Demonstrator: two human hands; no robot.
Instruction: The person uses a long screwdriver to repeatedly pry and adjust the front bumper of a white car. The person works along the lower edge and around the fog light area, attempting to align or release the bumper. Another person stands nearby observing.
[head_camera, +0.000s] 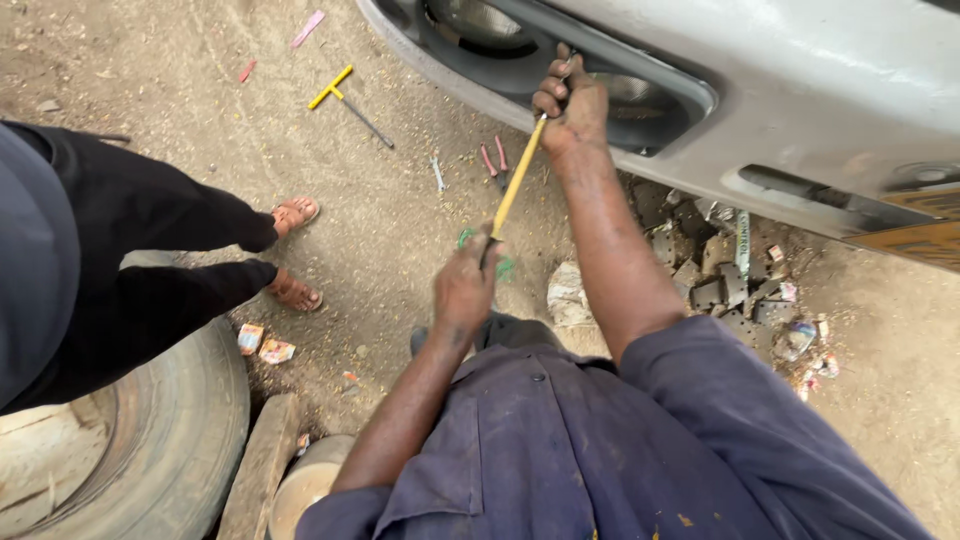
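We see a yellow-shafted screwdriver (516, 180) with green handle, a silver-grey car bumper (800, 90), red-handled pliers (494, 160), and a yellow-handled T-wrench (345, 95).

I see two small crumpled packets (263, 344), white with orange and red print, on the dirt at lower left beside a tyre (170, 440). At right centre, a narrow upright white label strip (743, 243) stands among grey scrap pieces. Below it, lower right, lie more torn colourful wrappers (815, 365).
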